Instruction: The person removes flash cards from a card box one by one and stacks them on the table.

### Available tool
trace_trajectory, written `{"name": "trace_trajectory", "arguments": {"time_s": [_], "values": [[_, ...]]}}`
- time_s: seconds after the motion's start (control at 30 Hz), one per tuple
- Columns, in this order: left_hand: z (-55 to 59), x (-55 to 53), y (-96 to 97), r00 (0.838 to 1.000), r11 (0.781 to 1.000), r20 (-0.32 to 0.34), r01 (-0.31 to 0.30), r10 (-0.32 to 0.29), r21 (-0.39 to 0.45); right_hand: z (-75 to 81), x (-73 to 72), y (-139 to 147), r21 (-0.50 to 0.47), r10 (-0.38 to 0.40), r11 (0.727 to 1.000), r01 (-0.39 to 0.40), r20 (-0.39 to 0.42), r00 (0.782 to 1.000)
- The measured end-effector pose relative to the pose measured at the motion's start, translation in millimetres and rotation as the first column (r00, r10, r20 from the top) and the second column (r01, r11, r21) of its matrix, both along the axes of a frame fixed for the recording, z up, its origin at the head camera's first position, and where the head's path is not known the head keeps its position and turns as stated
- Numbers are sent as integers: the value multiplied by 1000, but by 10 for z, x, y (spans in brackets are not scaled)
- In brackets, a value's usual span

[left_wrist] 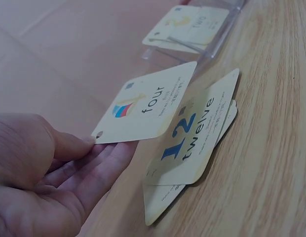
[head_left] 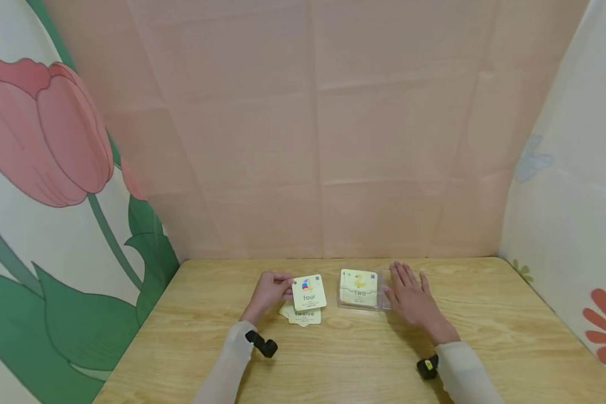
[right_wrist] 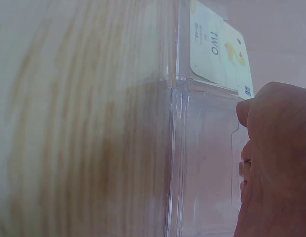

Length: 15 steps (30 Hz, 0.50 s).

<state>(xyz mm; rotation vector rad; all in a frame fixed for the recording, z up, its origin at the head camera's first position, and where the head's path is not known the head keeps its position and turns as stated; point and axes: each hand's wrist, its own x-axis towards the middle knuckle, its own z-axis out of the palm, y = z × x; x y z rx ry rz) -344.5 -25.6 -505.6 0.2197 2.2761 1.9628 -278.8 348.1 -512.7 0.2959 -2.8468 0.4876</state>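
Between thumb and fingers, my left hand [head_left: 271, 293] pinches the corner of a flash card reading "four" [head_left: 309, 293], with a small sailboat picture. Under it on the table lies a loose pile of cards topped by a "twelve" card [left_wrist: 195, 136]. To the right sits a clear plastic box [head_left: 358, 307], open, with a "two" duck card [head_left: 359, 280] on top of the cards inside. My right hand [head_left: 413, 297] lies with extended fingers over the box's clear lid [right_wrist: 207, 163], which is folded out flat to the right. Part of the lid is hidden under that hand.
The wooden table [head_left: 333, 359] ends at a pink cloth backdrop [head_left: 313, 140]. A tulip-printed panel [head_left: 55, 140] stands on the left and a flower-printed one [head_left: 581, 224] on the right. A black camera is strapped on each wrist.
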Motion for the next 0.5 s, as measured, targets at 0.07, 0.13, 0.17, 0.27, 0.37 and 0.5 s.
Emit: {"name": "trace_trajectory", "arguments": {"time_s": [0.07,0.13,0.17,0.27,0.37,0.5], "values": [[-6,-9,-17,1000,1000,7,-5,6,-14,22,0,-2,17,-6,1000,6,12,1000],[-11,-15,-27,1000,1000,14,-14,14,-25,47,5,-10,27,-12,1000,12,19,1000],[-12,-12,-30,1000,999,19,-17,17,-28,59,10,-14,30,-15,999,14,21,1000],[-20,0,-43,999,999,29,-18,20,-51,68,15,-22,27,-16,1000,16,9,1000],[-28,27,-58,999,997,50,-17,21,-80,59,12,-25,18,-11,1000,10,15,1000],[-32,65,-68,997,994,83,-1,10,-108,43,3,-15,23,-9,1000,9,34,999]]}}
